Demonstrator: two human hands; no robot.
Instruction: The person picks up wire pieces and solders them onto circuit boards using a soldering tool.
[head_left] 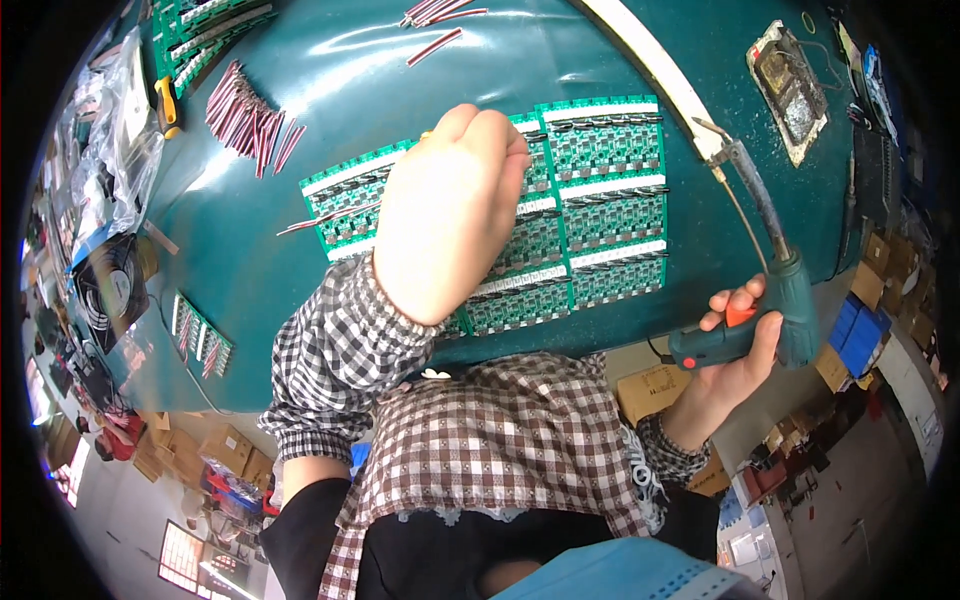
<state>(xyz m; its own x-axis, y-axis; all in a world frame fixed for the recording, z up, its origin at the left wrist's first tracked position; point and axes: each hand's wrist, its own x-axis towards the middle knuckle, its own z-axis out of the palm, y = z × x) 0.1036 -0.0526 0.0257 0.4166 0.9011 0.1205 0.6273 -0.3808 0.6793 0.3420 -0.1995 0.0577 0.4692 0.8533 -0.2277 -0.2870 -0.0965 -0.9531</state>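
Observation:
Green circuit boards (610, 215) lie in joined panels in front of me, with rows of small parts, white strips and black wires. My left hand (450, 205) is over their left part, its fingers pinched together. Whatever it may hold is hidden behind the fingers. A red-and-white wire pair (335, 216) sticks out past the boards' left edge beside this hand. Off to the right, my right hand (728, 378) is closed round the handle of a green soldering gun (793, 305) with an orange trigger. Its metal barrel points up and away, near a long pale curved strip (655, 60).
A bunch of red-and-white wires (238, 112) lies far left, near a yellow-handled screwdriver (167, 105). More boards (200, 45) are stacked behind it. A small board piece (203, 335) sits near left. At far right stands a dirty metal tray (788, 90).

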